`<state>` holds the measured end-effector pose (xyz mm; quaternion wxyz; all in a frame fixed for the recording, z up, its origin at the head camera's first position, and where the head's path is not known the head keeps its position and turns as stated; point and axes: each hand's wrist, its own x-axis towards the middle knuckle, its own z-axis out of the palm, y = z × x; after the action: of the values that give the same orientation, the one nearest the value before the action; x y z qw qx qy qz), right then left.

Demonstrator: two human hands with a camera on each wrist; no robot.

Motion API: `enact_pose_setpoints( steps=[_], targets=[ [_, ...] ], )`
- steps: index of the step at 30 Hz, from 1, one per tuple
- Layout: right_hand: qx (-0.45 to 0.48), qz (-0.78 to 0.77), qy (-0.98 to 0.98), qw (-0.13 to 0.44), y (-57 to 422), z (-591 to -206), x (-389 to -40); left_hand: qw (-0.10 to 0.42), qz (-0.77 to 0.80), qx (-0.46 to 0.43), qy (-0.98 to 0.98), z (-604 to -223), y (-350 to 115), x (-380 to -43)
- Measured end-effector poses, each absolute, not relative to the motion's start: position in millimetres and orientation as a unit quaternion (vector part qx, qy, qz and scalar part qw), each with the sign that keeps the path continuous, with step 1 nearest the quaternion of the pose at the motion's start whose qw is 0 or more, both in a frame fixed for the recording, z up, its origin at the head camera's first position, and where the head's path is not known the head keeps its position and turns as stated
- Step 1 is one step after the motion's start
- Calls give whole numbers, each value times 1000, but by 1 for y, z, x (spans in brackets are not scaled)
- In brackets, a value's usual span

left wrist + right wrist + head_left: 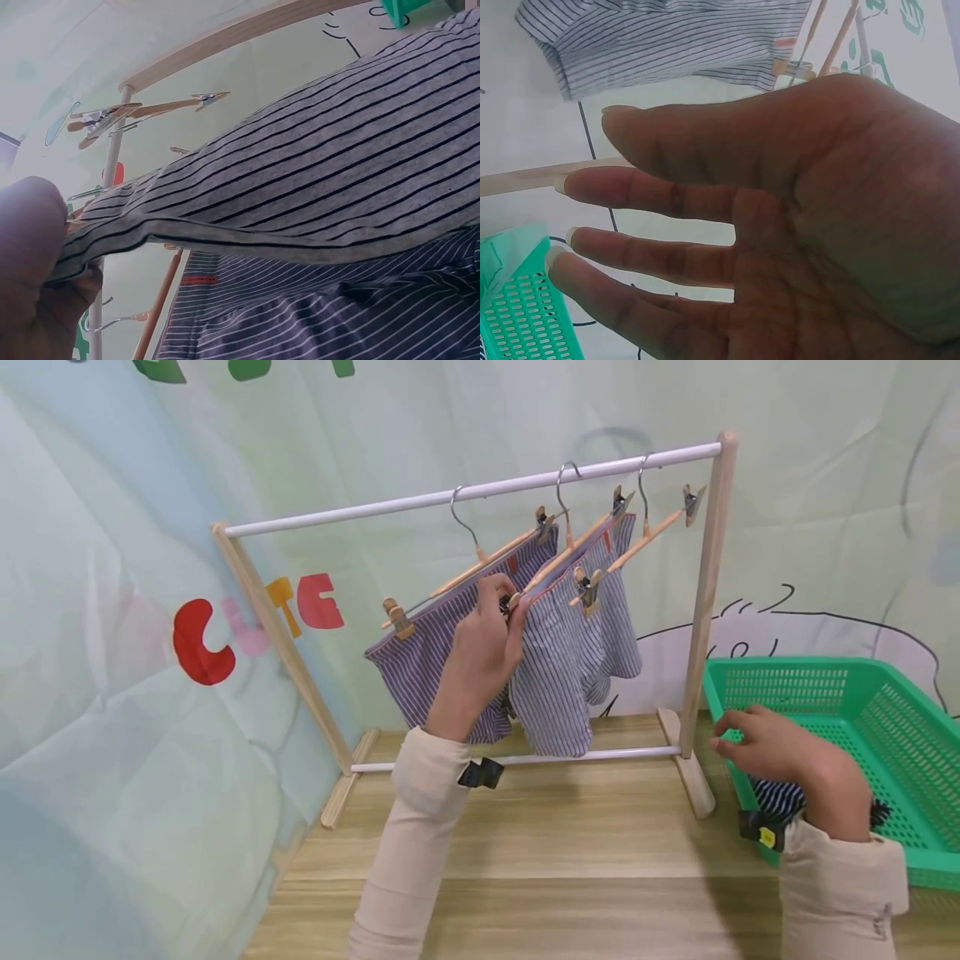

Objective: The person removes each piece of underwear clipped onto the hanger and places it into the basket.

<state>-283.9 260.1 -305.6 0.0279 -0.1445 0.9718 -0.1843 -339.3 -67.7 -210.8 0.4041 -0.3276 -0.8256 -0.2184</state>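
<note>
My left hand point(480, 652) pinches the left waistband corner of the light grey striped shorts point(558, 668), at the left clip of the middle hanger point(566, 553). In the left wrist view, thumb and fingers close over the cloth; the clip is mostly hidden. The other waistband end sits by the right clip point(621, 502). Behind hang dark purple striped shorts point(420, 664), clipped to the left hanger point(468, 567). My right hand point(787, 756) hovers at the green basket's left side, holding nothing; the right wrist view shows its fingers extended and spread.
A wooden rack with a white rail point(352, 512) stands on the wood-grain table point(570, 852). A third hanger point(648, 539) with clips hangs without clothes at the right. Dark striped cloth point(776, 797) lies in the green basket point(900, 860). A printed curtain backs everything.
</note>
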Motion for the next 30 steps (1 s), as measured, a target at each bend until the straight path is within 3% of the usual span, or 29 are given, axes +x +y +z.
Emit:
enact_pose_setpoints(
  steps=[30],
  targets=[
    [-144,-181,973,16,261,-308,-287,407,-277,-336,-803,-246,-78,-343]
  ],
)
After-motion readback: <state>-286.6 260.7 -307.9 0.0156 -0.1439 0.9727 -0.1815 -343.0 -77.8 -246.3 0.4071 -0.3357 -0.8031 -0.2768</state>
